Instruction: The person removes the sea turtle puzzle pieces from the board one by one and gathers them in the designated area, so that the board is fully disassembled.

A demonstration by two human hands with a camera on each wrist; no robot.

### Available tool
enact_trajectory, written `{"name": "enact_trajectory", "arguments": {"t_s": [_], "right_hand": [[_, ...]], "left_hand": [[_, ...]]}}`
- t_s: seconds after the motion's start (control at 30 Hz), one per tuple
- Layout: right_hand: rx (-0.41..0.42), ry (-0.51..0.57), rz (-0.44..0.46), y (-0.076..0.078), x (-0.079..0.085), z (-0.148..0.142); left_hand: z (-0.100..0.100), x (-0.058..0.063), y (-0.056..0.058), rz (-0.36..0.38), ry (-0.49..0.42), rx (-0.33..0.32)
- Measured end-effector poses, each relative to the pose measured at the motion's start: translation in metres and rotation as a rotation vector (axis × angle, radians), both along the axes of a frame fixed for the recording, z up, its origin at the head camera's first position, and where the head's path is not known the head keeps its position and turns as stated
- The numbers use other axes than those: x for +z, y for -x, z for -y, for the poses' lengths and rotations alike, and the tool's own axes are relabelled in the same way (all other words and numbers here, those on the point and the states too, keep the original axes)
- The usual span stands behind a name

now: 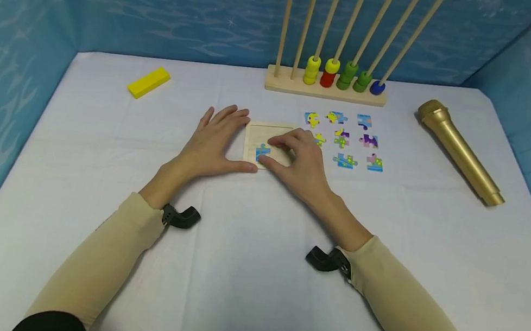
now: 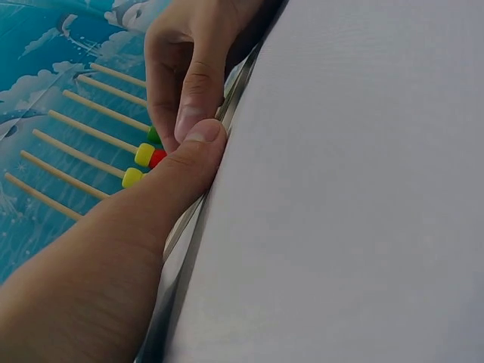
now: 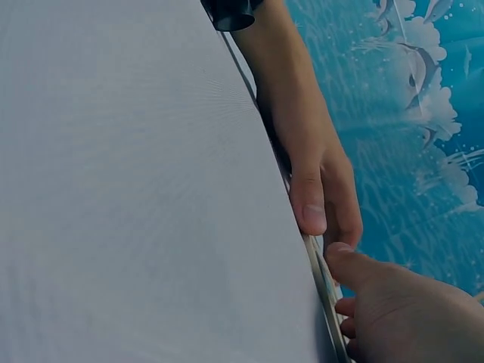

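A shallow square wooden puzzle tray (image 1: pixel 276 129) lies flat on the table. In its lower left part is a blue jigsaw piece (image 1: pixel 263 150). My right hand (image 1: pixel 301 161) reaches over the tray from the right, thumb and forefinger pinching at this piece, while its other fingers curl above the tray. Along the left side rests my left hand (image 1: pixel 211 145), fingers spread and fairly straight, its thumb stretched along the tray's near edge. In the left wrist view the left thumb (image 2: pixel 185 159) overlaps the right hand's fingertips, and the piece is hidden behind the hands.
Several loose jigsaw pieces (image 1: pixel 345 161) lie right of the tray. Behind them stands a wooden bead counter (image 1: pixel 325 89) with tall pegs and coloured beads. A gold microphone (image 1: pixel 461 152) lies at the right, a yellow block (image 1: pixel 149 83) at the back left. Blue curtains (image 1: pixel 179 14) enclose the white table.
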State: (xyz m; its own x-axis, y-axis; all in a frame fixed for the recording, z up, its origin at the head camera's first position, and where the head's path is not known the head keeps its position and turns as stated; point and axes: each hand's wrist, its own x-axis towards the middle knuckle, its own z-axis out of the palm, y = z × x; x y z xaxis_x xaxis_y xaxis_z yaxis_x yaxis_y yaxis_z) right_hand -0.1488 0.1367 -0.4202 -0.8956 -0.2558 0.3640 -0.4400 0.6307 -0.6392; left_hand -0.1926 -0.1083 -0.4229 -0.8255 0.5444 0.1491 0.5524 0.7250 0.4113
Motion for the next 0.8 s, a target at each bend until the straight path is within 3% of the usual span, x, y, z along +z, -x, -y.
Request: {"name": "enact_trajectory", "arguments": {"t_s": [0.2, 0.8], "right_hand": [[0.047, -0.037, 0.0, -0.0001, -0.0004, 0.0006], [0.082, -0.032, 0.038, -0.004, 0.0015, 0.0027]], "left_hand": [[0.0016, -0.0008, -0.0001, -0.005, -0.013, 0.005], [0.0005, -0.0012, -0.0016, -0.004, -0.011, 0.002]]}}
